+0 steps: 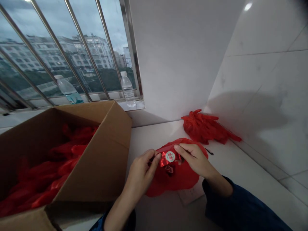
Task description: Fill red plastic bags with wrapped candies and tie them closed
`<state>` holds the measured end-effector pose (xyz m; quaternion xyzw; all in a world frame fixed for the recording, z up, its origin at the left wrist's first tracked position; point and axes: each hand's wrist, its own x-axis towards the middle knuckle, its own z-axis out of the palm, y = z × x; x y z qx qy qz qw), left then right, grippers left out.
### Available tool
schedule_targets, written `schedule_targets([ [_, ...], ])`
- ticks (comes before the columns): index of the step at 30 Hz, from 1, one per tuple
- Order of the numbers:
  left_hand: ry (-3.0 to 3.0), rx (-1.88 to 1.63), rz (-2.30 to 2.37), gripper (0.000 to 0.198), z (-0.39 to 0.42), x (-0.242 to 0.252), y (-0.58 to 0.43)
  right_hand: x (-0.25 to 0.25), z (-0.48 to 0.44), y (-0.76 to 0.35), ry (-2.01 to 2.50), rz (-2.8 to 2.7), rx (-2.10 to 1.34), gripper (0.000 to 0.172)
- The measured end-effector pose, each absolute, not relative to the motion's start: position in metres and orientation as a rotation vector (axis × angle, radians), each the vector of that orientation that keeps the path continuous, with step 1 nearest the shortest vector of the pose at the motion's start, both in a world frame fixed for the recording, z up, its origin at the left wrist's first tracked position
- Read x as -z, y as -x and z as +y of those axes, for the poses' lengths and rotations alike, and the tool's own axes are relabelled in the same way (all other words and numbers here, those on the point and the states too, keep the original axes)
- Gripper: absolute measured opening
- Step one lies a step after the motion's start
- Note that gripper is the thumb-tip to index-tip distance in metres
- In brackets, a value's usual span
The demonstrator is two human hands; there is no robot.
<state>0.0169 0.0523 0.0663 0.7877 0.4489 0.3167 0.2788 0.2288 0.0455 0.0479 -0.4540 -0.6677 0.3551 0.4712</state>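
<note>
Between my two hands is a small shiny red foil packet with a round white label that bears red print. My left hand pinches its left end between thumb and fingers. At the other end, my right hand is closed on the packet's right side, with the fingertips partly hidden behind it. Under both hands a round red sheet of thin fabric lies spread on the white surface. A small dark red wrapped piece shows on the sheet, just below the packet.
At left stands an open cardboard box with several red bundles inside. A heap of red fabric lies against the wall. Two plastic bottles stand by the barred window. A pale flat item sticks out under the sheet.
</note>
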Motion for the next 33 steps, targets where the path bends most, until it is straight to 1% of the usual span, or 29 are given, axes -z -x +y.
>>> schedule_targets([
  [7, -2.088, -0.887, 1.178, 0.038, 0.051, -0.07, -0.016, -0.052, 0.041, -0.227, 1.116, -1.643, -0.774, 0.046],
  [13, -1.984, -0.84, 1.133, 0.044, 0.047, -0.07, -0.02, -0.053, 0.043, -0.226, 1.123, -1.568, -0.836, 0.043],
  [15, -1.95, -0.813, 1.059, 0.04, 0.046, -0.069, -0.022, -0.053, 0.044, -0.225, 1.113, -1.558, -0.843, 0.042],
  [19, -1.91, -0.839, 0.924, 0.024, 0.047, -0.069, -0.025, -0.054, 0.043, -0.225, 1.091, -1.534, -0.871, 0.041],
  [28, -1.701, -0.834, 0.832, 0.022, 0.046, -0.074, -0.024, -0.044, 0.046, -0.222, 0.912, -1.36, -1.198, 0.038],
  [33, -1.767, -0.855, 0.828, 0.021, 0.048, -0.075, -0.022, -0.046, 0.044, -0.222, 0.964, -1.423, -1.108, 0.039],
])
